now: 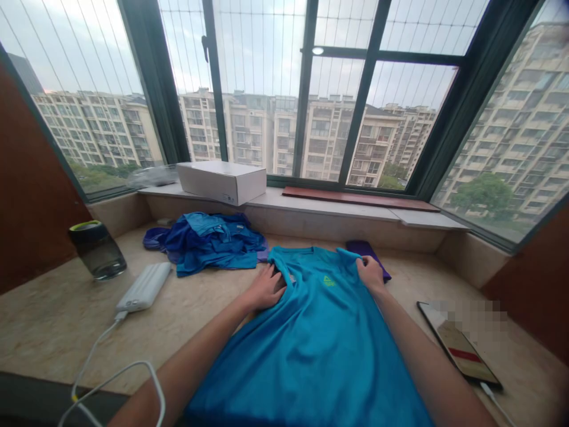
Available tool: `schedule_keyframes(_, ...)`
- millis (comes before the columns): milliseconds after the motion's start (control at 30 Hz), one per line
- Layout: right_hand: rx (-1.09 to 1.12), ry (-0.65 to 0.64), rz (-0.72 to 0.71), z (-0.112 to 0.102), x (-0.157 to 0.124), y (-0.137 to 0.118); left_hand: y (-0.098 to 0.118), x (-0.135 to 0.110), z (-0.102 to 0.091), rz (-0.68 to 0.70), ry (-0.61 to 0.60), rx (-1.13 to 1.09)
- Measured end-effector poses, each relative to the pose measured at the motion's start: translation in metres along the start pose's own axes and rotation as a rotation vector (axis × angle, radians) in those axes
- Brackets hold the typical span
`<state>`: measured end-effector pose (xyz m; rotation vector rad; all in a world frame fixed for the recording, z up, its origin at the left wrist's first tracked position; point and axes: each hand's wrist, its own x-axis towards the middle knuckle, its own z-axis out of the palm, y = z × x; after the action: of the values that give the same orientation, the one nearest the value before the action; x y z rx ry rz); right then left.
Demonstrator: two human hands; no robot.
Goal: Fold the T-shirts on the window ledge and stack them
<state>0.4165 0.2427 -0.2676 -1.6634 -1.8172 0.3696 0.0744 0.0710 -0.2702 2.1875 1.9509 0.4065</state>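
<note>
A teal-blue T-shirt point(326, 332) with a small green chest logo lies spread on the counter, its collar toward the window and its lower part running out of view at the bottom. At the shirt's left shoulder area, my left hand point(265, 289) has its fingers bent around the fabric edge; the fingertips are partly hidden. My right hand point(371, 274) pinches the sleeve on the right side, where the cloth is folded over. A purple folded cloth point(368, 255) lies just behind my right hand.
Crumpled blue clothes point(216, 240) are heaped at the back left. Further left are a dark water bottle point(98, 252) and a white power bank point(144, 287) with a cable point(95, 332). A phone point(460, 344) lies at right. A white box point(222, 181) sits on the windowsill point(320, 209).
</note>
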Motion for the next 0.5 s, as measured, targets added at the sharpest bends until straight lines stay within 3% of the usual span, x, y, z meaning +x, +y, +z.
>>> schedule_keyframes(133,0.167,0.077,0.092,-0.004,0.01,-0.004,0.017,0.011,0.005,0.091,-0.031,-0.076)
schedule_keyframes(233,0.239,0.043,0.026,-0.006,0.005,-0.013,0.029,0.018,0.01,0.184,-0.024,-0.247)
schedule_keyframes(300,0.267,-0.062,-0.091,-0.008,-0.003,-0.019,0.035,0.022,0.015,0.205,-0.02,-0.368)
schedule_keyframes(433,0.256,-0.396,-0.355,-0.01,-0.017,-0.026,0.044,0.026,0.025,0.177,0.007,-0.51)
schedule_keyframes(500,0.218,-0.461,-0.402,-0.008,-0.021,-0.026,0.045,0.027,0.027,0.143,0.041,-0.576)
